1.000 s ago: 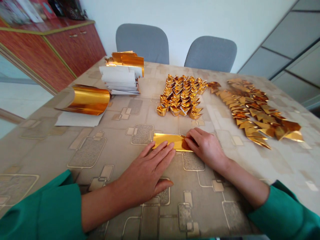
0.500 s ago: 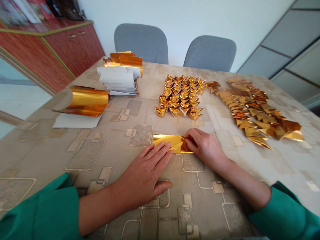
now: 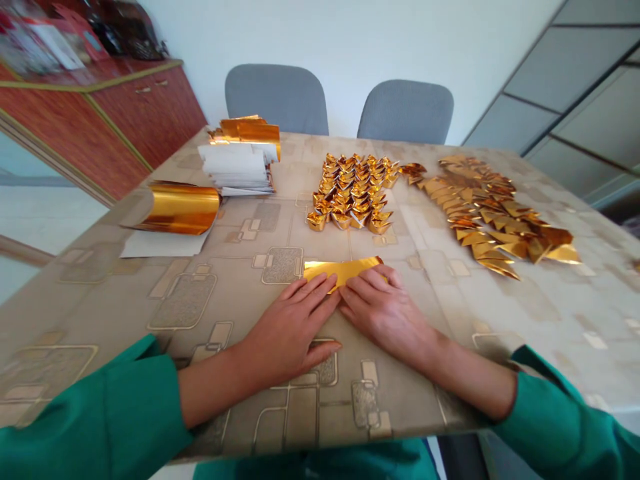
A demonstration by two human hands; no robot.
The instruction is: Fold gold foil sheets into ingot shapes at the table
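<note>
Flat left hand (image 3: 295,328), curled right hand (image 3: 387,313) (grip unclear) press gold-foil strip (image 3: 344,268). Gold-foil boats (image 3: 356,189), twelve o'clock, seem done; curved gold-foil sheets (image 3: 183,209), ten, don't.

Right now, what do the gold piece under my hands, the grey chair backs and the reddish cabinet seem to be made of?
Gold piece: probably foil-faced paper; it looks thin, with a shiny metallic glint. Grey chair backs: perhaps fabric, since they look matt and finely textured. Reddish cabinet: wood or wood-look laminate, judging by its streaky grain.
</note>
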